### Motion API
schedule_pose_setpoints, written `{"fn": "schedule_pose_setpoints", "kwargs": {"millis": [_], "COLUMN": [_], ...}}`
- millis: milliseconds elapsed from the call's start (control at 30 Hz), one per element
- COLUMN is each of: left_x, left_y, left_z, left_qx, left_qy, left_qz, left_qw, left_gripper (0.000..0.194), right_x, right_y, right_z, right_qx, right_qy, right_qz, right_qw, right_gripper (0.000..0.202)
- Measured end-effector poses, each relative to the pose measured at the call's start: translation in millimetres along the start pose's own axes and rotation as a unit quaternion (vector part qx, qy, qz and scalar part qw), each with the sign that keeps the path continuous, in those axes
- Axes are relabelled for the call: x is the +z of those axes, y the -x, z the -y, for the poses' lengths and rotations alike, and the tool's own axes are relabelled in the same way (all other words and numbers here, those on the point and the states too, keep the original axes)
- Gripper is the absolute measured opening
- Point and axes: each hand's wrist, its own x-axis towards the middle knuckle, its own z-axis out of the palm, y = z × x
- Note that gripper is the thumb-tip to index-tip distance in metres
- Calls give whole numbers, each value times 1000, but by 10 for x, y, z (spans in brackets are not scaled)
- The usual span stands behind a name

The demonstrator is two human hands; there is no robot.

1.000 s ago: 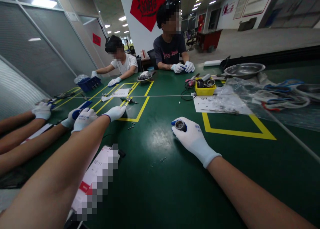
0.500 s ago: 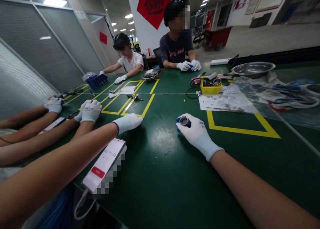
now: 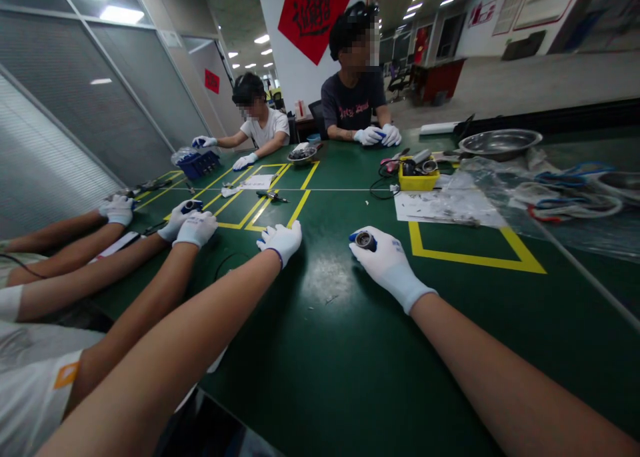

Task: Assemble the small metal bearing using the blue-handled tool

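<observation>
My right hand (image 3: 387, 260), in a white glove with blue fingertips, is closed around a dark round metal part (image 3: 365, 241). Its hollow end faces up, and the rest of it is hidden in my palm. My left hand (image 3: 283, 240), gloved the same way, is stretched over the green table with fingers apart, and I see nothing in it. Just beyond it, a dark pen-like tool (image 3: 273, 196) lies among the yellow tape lines. Small scraps (image 3: 331, 300) lie on the table between my arms.
At the right stand a yellow bin (image 3: 419, 181) of parts, a metal basin (image 3: 500, 144) and plastic bags with cables (image 3: 570, 200). A bowl (image 3: 303, 154) and a blue basket (image 3: 200, 164) are farther back. Co-workers' gloved hands (image 3: 193, 224) are close on my left; two people sit opposite.
My left hand has moved forward and slightly right, its fingers now visibly spread. My forearm now covers most of the phone. My right hand still holds the metal part.
</observation>
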Motion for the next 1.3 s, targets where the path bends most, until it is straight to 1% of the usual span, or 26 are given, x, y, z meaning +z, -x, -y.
{"fn": "schedule_pose_setpoints", "kwargs": {"millis": [67, 100, 167, 267, 333, 433, 533, 567, 600, 667, 700, 767, 800, 833, 867, 900, 933, 967, 1000, 1033, 1067, 1100, 1133, 1167, 1200, 1300], "left_x": [102, 139, 198, 304, 408, 573, 669, 674, 665, 605, 556, 442, 385, 336, 298, 273, 261, 259, 264, 270, 277, 281, 284, 286, 290, 317], "left_y": [99, 160, 313, 624, 868, 1211, 1401, 1410, 1388, 1263, 1173, 977, 890, 820, 770, 743, 738, 753, 783, 823, 868, 913, 952, 984, 1006, 1025], "left_z": [-112, -160, -246, -377, -477, -599, -620, -601, -574, -499, -456, -366, -323, -281, -243, -208, -177, -151, -130, -114, -104, -101, -103, -112, -126, -188], "left_qx": [-41, -47, -34, 22, 91, 157, 201, 199, 187, 145, 122, 89, 59, 36, 18, 12, 22, 42, 68, 97, 126, 149, 164, 173, 177, 168], "left_qy": [19, 28, 43, 68, 126, 174, 227, 281, 350, 487, 534, 589, 638, 671, 687, 688, 665, 623, 561, 483, 396, 313, 246, 201, 178, 162], "left_qz": [-8, -9, -7, -5, -18, -14, -8, -8, -7, -4, 1, 22, 54, 86, 109, 117, 108, 81, 45, 8, -20, -34, -37, -34, -29, -27], "left_qw": [999, 998, 999, 997, 988, 972, 953, 939, 918, 861, 837, 803, 766, 736, 718, 717, 739, 777, 824, 870, 909, 937, 955, 963, 968, 972], "left_gripper": [85, 87, 89, 88, 85, 82, 77, 73, 67, 55, 54, 63, 66, 67, 64, 57, 50, 43, 39, 36, 33, 29, 26, 26, 28, 38], "right_x": [0, 0, 1, 8, 15, 14, 0, -5, -9, -13, -11, -6, -3, -1, 1, 0, -2, -5, -10, -15, -22, -28, -34, -40, -45, -52], "right_y": [-3, -5, -9, -18, -23, -24, -22, -21, -22, -22, -22, -20, -17, -13, -9, -4, 1, 7, 12, 17, 23, 29, 36, 45, 56, 105], "right_z": [-1, -2, -9, -31, -48, -65, -60, -55, -50, -40, -36, -33, -33, -33, -34, -33, -31, -27, -23, -18, -14, -12, -11, -13, -16, -22], "right_qx": [-3, -4, -5, -12, -14, -2, 5, 8, 12, 20, 23, 27, 28, 29, 29, 28, 26, 22, 17, 12, 7, 4, 0, -3, -6, -16], "right_qy": [-2, -2, 1, 1, -3, -16, -48, -59, -68, -81, -85, -90, -92, -93, -96, -99, -102, -103, -102, -101, -101, -101, -103, -106, -107, -101], "right_qz": [-3, -5, -9, -10, -18, -40, -52, -54, -57, -59, -58, -56, -55, -55, -55, -54, -54, -55, -57, -60, -62, -64, -65, -64, -63, -62], "right_qw": [1000, 1000, 1000, 1000, 1000, 999, 997, 997, 996, 995, 994, 994, 994, 994, 993, 993, 993, 993, 993, 993, 993, 993, 993, 992, 992, 993], "right_gripper": [4, 4, 5, 8, 9, 11, 14, 14, 14, 14, 14, 14, 13, 13, 13, 13, 14, 14, 14, 13, 13, 14, 15, 17, 18, 22]}}
